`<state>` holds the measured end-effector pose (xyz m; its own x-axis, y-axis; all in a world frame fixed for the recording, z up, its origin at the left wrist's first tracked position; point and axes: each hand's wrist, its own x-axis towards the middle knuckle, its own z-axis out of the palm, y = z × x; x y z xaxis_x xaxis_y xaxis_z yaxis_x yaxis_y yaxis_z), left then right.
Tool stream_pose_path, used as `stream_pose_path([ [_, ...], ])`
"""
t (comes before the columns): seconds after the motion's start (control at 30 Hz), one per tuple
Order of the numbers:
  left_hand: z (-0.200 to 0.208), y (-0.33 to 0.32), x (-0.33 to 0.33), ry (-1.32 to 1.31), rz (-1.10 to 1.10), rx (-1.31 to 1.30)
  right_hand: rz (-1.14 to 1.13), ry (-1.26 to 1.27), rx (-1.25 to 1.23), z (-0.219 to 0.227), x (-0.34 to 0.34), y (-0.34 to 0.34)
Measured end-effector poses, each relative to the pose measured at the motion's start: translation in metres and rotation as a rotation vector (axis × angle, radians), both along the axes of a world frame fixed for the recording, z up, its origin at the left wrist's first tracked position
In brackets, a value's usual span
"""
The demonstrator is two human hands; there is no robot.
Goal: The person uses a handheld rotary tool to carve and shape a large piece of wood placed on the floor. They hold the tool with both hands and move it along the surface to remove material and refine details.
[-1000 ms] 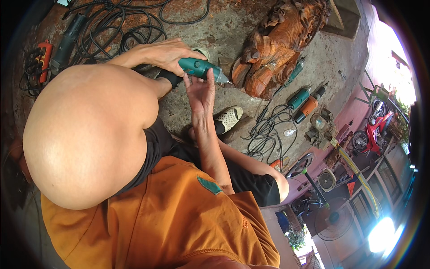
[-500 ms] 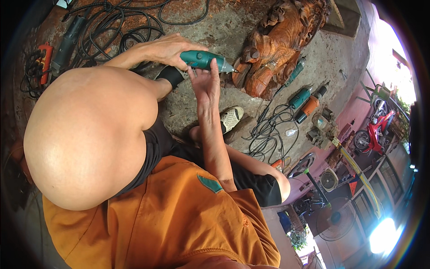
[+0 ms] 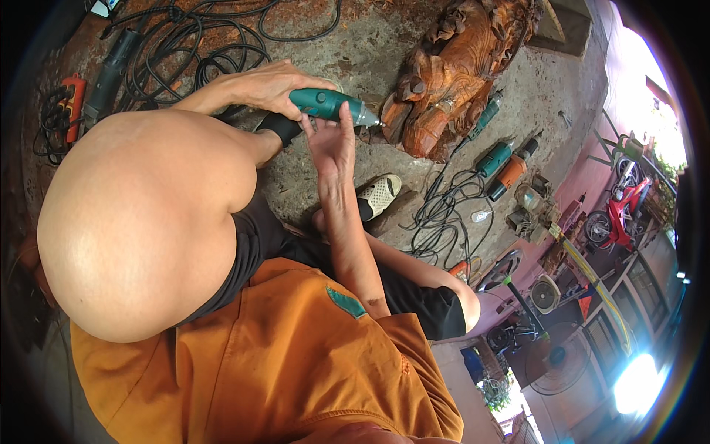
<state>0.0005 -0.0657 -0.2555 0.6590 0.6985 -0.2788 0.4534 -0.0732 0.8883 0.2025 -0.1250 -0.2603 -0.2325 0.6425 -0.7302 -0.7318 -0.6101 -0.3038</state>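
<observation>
A green die grinder (image 3: 323,103) with a silver nose is held between my hands. My left hand (image 3: 275,83) is closed around its rear end. My right hand (image 3: 333,149) comes up from below, its thumb and fingers against the body near the nose. The grinder's bit (image 3: 380,123) points right and meets or nearly touches the lower left edge of a carved brown wooden sculpture (image 3: 458,70); which of the two I cannot tell. The sculpture lies on the concrete floor.
Beyond the sculpture lie another green grinder (image 3: 486,118), a green power tool (image 3: 494,159) and an orange one (image 3: 512,170), with tangled black cords (image 3: 451,214). More cable coils (image 3: 166,59), a dark angle grinder (image 3: 111,78) and an orange power strip (image 3: 75,107) are at far left.
Both hands and the die grinder have shifted slightly left, and the bit has drawn back toward the sculpture's edge. The grip looks the same.
</observation>
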Motion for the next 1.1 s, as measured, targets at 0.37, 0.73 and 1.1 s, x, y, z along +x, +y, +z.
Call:
stream_pose_path([
  [0.37,0.003,0.003,0.001,0.067,0.020,0.056,0.034,-0.013,0.018,-0.002,0.003,0.008],
  [0.73,0.004,0.002,0.000,0.069,0.020,0.000,0.022,-0.002,0.022,0.003,-0.001,0.004],
  [1.1,0.001,0.002,-0.004,-0.015,0.059,0.099,0.024,0.019,-0.017,-0.004,-0.002,0.009],
])
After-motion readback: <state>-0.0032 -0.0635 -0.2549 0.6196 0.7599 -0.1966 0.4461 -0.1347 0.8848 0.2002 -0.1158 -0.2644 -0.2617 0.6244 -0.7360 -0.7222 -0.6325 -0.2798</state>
